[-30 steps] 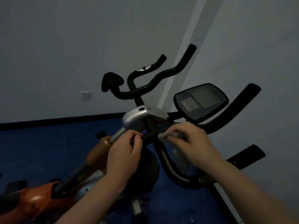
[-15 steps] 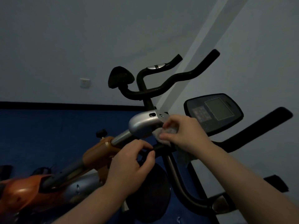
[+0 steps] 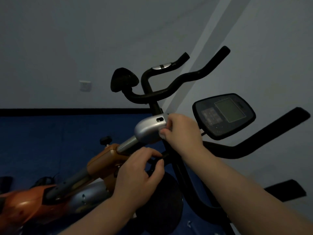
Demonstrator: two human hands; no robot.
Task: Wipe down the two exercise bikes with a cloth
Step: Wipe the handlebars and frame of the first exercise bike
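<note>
The orange exercise bike (image 3: pixel 105 161) lies across the lower left, its silver stem cap (image 3: pixel 148 128) at the centre under black handlebars (image 3: pixel 171 89). My right hand (image 3: pixel 182 131) presses a pale cloth (image 3: pixel 162 135), mostly hidden under the fingers, against the right end of that silver cap. My left hand (image 3: pixel 141 175) grips a black bar (image 3: pixel 165 156) just below it. A second bike's console (image 3: pixel 223 115) and black handlebar (image 3: pixel 264 134) stand at the right.
A black round disc (image 3: pixel 162 206) sits low behind my left wrist. Blue floor (image 3: pixel 42 141) stretches to the left, edged by a black skirting. A white wall socket (image 3: pixel 85 86) is on the grey wall. The room corner rises behind the handlebars.
My right hand has moved the cloth up from the black bar onto the silver cap and is now at its right end. My left hand stays on the bar. The view has tilted upward.
</note>
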